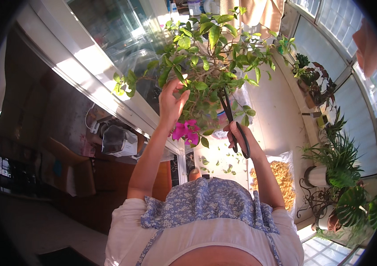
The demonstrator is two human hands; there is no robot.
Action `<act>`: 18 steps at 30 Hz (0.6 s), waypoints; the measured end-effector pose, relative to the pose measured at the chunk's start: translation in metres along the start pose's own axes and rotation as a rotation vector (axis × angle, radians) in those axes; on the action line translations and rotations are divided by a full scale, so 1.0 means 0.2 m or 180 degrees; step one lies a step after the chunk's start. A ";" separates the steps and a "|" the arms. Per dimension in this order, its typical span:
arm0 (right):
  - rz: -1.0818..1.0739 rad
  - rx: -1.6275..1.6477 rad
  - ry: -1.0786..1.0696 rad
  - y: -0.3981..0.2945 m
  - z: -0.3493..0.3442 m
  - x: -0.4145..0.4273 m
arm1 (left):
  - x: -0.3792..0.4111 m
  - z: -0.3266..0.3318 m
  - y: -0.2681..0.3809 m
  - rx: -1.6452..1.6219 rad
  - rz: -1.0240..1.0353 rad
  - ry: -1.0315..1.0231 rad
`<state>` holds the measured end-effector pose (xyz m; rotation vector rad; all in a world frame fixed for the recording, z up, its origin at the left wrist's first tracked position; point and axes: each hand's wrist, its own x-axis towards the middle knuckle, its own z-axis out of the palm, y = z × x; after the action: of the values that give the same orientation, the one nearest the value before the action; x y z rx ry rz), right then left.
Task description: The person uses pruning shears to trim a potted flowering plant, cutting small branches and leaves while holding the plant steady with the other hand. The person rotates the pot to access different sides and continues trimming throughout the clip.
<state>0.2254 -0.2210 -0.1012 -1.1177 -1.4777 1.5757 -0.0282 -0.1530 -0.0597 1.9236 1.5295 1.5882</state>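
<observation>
A bougainvillea (208, 63) with green leaves and twisting branches stands before me, its magenta bracts (186, 132) hanging low on the near side. At the plant's left edge my left hand (172, 99) is raised, thumb and fingers apart around a leaf; whether it pinches the leaf is hard to tell. My right hand (241, 138) grips black-handled scissors (230, 114) by the loops, their blades pointing up into the lower foliage right of centre. Leaves hide the blade tips and most of the pot.
Cut leaves (228, 168) lie on the tiled floor below the plant. A white sheet with yellow-orange dried pieces (280, 176) is at my right. Potted plants (318, 174) line the window side, with a metal stand. A sliding door frame (85, 66) runs along the left.
</observation>
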 end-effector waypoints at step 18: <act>0.1216 0.1783 -0.0112 0.41 0.06 -0.31 | -0.29 -0.15 -0.03 -0.1499 -0.1321 0.0760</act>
<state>0.2450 -0.2919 -0.1750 -1.0690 -0.7758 2.1053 -0.0495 -0.2084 -0.0863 1.1224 1.3570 1.8149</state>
